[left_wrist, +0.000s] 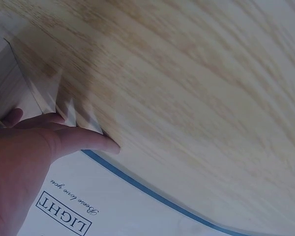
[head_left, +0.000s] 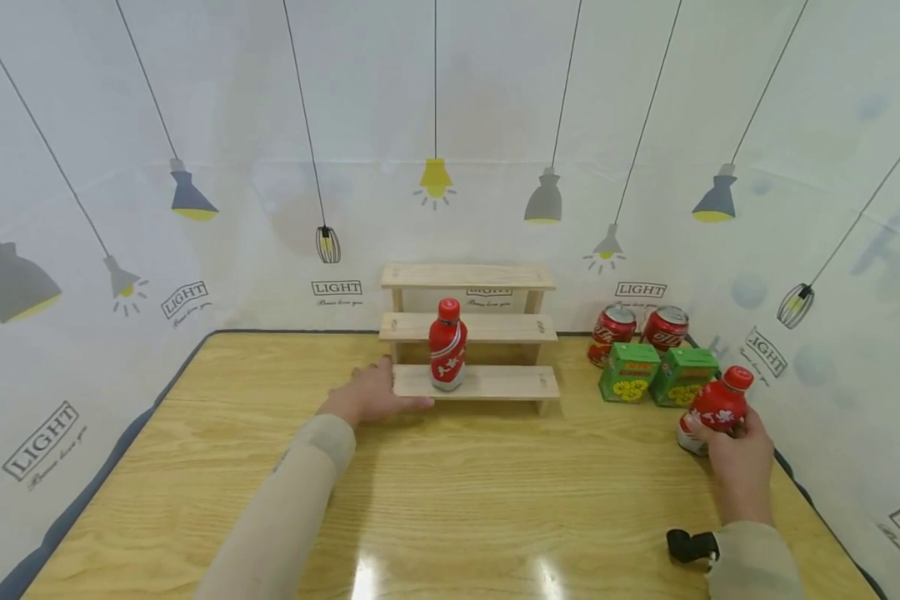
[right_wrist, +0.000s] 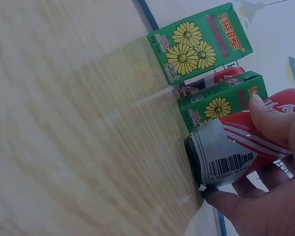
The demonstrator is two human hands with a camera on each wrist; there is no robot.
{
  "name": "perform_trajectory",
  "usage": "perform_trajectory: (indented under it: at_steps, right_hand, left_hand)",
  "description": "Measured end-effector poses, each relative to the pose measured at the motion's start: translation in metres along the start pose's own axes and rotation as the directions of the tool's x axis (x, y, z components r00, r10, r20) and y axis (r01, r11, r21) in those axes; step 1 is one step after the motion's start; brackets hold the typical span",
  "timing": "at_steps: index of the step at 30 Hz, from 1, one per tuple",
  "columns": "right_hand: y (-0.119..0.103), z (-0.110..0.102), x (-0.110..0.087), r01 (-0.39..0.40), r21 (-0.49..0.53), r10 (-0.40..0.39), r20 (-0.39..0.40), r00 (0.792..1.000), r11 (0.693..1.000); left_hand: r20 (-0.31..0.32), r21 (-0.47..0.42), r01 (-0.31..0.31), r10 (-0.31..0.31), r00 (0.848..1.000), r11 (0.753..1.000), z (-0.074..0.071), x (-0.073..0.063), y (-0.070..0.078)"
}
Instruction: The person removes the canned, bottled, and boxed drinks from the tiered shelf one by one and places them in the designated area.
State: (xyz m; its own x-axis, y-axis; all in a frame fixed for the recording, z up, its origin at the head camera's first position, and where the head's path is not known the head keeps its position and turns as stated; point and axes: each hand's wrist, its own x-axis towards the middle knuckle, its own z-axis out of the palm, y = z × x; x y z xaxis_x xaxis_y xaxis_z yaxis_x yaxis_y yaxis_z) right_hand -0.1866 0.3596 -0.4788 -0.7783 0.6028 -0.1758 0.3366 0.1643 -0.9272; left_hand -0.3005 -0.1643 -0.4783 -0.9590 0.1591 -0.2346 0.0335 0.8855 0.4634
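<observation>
My right hand (head_left: 744, 462) grips a red bottle (head_left: 722, 400) with a red cap at the right of the table. In the right wrist view, thumb and fingers wrap this bottle (right_wrist: 236, 147), and its grey base with a barcode faces the camera. My left hand (head_left: 367, 393) rests at the left end of the lowest step of a small wooden three-step shelf (head_left: 502, 382), thumb along its front edge. A matching red bottle (head_left: 448, 346) stands upright on that lowest step. In the left wrist view, the left hand (left_wrist: 44, 142) touches the shelf's side with fingers extended.
Two green drink cartons (head_left: 630, 372) with yellow flowers stand just beyond the held bottle. Behind them are two red cans (head_left: 612, 333) close to the back wall. A printed cloth (head_left: 465, 100) with lamps encloses the wooden table (head_left: 480, 500) at the back and sides.
</observation>
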Motion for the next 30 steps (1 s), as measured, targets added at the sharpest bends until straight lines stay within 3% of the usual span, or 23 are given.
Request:
perform_trajectory:
  at_steps: [11,19,26,30]
  right_hand:
    - [0.016,0.001,0.002,0.022,-0.042,-0.021,0.020,1.000,0.999]
    - [0.014,0.002,0.003,0.020,-0.035,-0.019,0.018,1.000,0.999]
    - [-0.017,-0.024,0.003,0.036,-0.144,-0.013,0.156,0.988,0.989]
    - [-0.044,-0.028,-0.009,0.083,-0.120,-0.065,0.147,0.987,0.989]
  left_hand:
    - [0.010,0.003,0.002,-0.002,1.000,1.000,0.001,0.002,0.000]
    - [0.002,-0.011,0.008,-0.008,1.000,1.000,0.000,-0.001,0.001]
    - [-0.001,-0.008,0.014,-0.014,1.000,1.000,-0.001,-0.001,0.002]
    - [-0.005,-0.015,0.013,-0.013,1.000,1.000,-0.001,-0.004,0.002]
